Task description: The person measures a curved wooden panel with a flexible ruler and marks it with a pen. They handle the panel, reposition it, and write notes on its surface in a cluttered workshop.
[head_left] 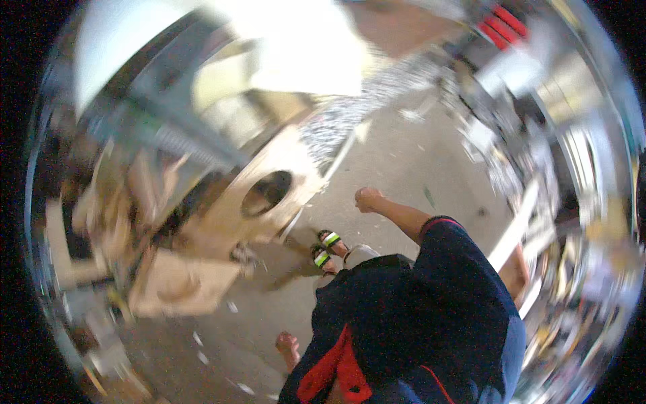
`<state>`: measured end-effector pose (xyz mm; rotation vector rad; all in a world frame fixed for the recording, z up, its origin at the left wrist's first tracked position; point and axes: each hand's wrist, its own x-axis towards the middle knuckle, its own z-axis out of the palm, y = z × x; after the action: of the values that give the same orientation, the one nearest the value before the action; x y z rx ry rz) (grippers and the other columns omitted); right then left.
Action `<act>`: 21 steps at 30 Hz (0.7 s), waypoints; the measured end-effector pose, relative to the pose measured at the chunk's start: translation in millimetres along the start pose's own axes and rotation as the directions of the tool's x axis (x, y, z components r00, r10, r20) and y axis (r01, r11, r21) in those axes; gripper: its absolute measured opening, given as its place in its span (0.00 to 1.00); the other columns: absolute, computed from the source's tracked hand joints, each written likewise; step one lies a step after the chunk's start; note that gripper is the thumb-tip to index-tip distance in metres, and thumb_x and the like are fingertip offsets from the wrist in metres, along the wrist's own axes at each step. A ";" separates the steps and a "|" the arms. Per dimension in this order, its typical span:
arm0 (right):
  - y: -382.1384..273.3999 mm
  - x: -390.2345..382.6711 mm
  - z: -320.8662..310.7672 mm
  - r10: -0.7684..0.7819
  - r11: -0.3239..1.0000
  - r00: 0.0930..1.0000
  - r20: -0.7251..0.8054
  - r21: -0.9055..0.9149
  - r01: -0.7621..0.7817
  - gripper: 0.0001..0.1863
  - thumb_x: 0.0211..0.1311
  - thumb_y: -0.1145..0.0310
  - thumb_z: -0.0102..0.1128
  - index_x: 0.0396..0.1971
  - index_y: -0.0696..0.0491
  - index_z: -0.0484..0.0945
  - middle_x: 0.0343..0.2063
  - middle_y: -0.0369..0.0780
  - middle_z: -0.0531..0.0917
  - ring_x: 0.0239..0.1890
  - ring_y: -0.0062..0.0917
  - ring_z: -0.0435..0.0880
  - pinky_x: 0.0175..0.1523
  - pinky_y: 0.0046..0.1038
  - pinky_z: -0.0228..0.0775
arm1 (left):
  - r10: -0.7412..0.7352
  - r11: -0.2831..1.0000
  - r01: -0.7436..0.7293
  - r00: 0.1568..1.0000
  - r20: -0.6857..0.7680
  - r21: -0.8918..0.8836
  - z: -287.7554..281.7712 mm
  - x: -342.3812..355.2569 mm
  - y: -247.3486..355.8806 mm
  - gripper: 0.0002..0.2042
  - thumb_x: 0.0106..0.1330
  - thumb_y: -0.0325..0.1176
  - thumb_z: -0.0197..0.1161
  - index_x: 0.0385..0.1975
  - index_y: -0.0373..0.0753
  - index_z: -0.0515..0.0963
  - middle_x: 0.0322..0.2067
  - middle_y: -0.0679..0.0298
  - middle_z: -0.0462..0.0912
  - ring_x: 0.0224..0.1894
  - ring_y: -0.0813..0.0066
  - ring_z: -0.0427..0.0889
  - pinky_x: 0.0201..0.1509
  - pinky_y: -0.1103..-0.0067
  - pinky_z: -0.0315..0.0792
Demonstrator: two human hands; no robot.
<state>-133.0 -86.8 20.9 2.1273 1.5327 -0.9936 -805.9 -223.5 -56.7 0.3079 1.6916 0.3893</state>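
Note:
My right hand [368, 200] is held out over the grey floor at the end of a bare forearm. Its fingers are curled in, and nothing shows in them. My left hand [288, 345] hangs low beside my dark shirt, its fingers also curled, with no object visible in it. Both hands are somewhat blurred and touch nothing that I can see. Nearest to them is a light wooden board [296, 158] with a large round dark hole [266, 193]. My feet in striped sandals [323, 250] are on the floor beside that board.
A second wooden panel [182, 283] with a curved mark lies at the left. Grey-white shredded-looking material [397, 87] borders the floor [417, 161] ahead. Blurred clutter [558, 283] and a long white strip [515, 225] line the right. White scraps dot the floor.

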 end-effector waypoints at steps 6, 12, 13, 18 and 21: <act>64.3 -187.6 94.5 0.724 0.622 0.689 -0.027 0.458 -0.635 0.17 0.60 0.55 0.57 0.41 0.50 0.83 0.41 0.44 0.85 0.47 0.40 0.84 0.48 0.41 0.78 | 0.163 0.903 -0.186 0.982 0.091 0.388 14.5 79.6 215.3 0.08 0.67 0.33 0.56 0.38 0.36 0.74 0.27 0.59 0.78 0.22 0.67 0.77 0.20 0.72 0.68; 46.4 -302.2 236.5 0.842 0.434 0.540 -0.006 0.601 -0.671 0.19 0.61 0.54 0.56 0.31 0.55 0.85 0.36 0.48 0.86 0.39 0.43 0.86 0.43 0.42 0.80 | 0.490 0.524 -0.452 0.853 0.179 0.721 149.3 95.1 380.1 0.07 0.67 0.33 0.57 0.33 0.35 0.76 0.21 0.60 0.77 0.19 0.68 0.76 0.20 0.72 0.69; 39.8 -313.5 257.9 0.878 0.296 0.473 0.065 0.702 -0.647 0.20 0.60 0.53 0.56 0.29 0.56 0.85 0.34 0.49 0.85 0.39 0.44 0.86 0.43 0.41 0.80 | 0.505 0.480 -0.481 0.835 0.217 0.734 176.7 91.2 389.6 0.08 0.67 0.33 0.57 0.33 0.35 0.76 0.21 0.60 0.77 0.19 0.68 0.76 0.20 0.72 0.70; 6.3 -362.1 349.3 0.933 -0.104 0.224 0.283 0.804 -0.585 0.25 0.59 0.48 0.55 0.23 0.57 0.85 0.30 0.52 0.85 0.34 0.45 0.86 0.39 0.39 0.80 | 0.543 0.299 -0.616 0.738 0.401 0.729 321.2 49.2 379.0 0.09 0.68 0.35 0.57 0.34 0.35 0.77 0.21 0.59 0.78 0.19 0.68 0.77 0.20 0.73 0.71; 21.6 -387.0 385.9 0.808 -0.203 0.327 0.490 0.753 -0.626 0.26 0.60 0.47 0.56 0.27 0.59 0.85 0.26 0.50 0.85 0.26 0.39 0.86 0.35 0.36 0.81 | 0.534 0.202 -0.675 0.683 0.498 0.709 407.0 18.3 340.9 0.10 0.69 0.35 0.57 0.35 0.34 0.78 0.20 0.59 0.78 0.19 0.68 0.77 0.20 0.73 0.71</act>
<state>-312.6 -603.5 20.6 3.0757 -0.8931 -1.1621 -412.5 125.8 17.3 1.8158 1.4046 0.0098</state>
